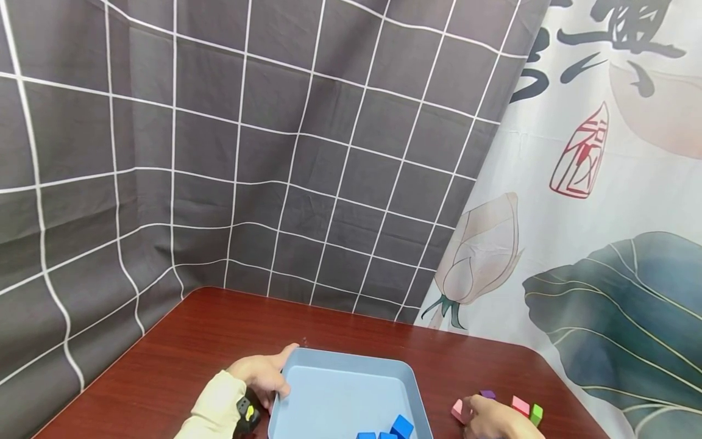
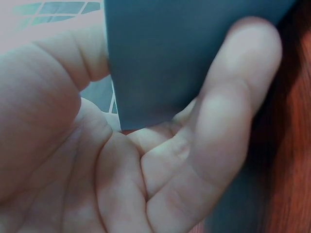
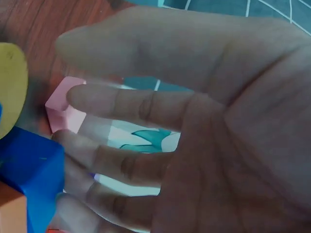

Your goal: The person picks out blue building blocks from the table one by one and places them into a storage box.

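My left hand (image 1: 264,375) grips the left wall of a light blue tray (image 1: 337,396), thumb over the rim. In the left wrist view, the fingers curl around the outside of the tray wall (image 2: 160,58). Several blue blocks (image 1: 402,426) lie inside the tray near its front right. On the table to the right, my right hand (image 1: 490,419) is low beside a pink block (image 1: 457,410). The right wrist view has its fingers loosely extended, the index fingertip overlapping the pink block (image 3: 66,109) and the thumb apart from it.
Beyond the right hand lie a purple block (image 1: 487,394), another pink block (image 1: 520,405) and a green block (image 1: 536,414). A blue block (image 3: 36,165), an orange block (image 3: 12,211) and a yellow rounded piece (image 3: 12,87) show near the right fingertips. Curtains (image 1: 307,152) hang behind the brown table (image 1: 230,323).
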Available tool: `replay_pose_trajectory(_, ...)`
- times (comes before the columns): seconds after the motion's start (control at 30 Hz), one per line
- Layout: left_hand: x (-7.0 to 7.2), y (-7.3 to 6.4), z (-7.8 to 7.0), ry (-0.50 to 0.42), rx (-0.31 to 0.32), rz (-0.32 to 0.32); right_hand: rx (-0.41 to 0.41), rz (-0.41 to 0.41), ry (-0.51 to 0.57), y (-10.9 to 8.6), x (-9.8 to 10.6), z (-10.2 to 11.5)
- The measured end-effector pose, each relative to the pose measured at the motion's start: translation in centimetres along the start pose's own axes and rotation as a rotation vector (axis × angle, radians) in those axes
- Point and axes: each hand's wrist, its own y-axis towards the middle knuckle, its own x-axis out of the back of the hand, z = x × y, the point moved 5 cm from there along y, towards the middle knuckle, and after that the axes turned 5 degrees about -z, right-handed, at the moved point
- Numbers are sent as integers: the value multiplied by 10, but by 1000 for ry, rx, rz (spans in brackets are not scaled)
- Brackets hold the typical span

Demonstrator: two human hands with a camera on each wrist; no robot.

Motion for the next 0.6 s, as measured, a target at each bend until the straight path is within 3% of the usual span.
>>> replay_pose_trajectory(0.03,0,0,0,-1,-2,5,92,-76,-200,0,3,4)
replay_pose_trajectory(0.07,0,0,0,-4,-6,9,164,-143,-290,0,6,8)
replay_pose_trajectory(0.1,-1,0,0,-6,-8,13,167,-107,-175,1,5,9)
replay_pose_trajectory(0.23,0,-1,0,-1,-7,12,162,-19,-209,2,0,13)
replay_pose_trajectory(0.33,0,-1,0,3,-2,3,166,-8,-184,2,-3,15)
replay_pose_trajectory(0.47,0,-1,0,-6,1,4,269,-105,-87,2,-3,17)
replay_pose_trajectory(0.6,-1,0,0,-14,-6,9,287,-248,7,-3,-2,13)
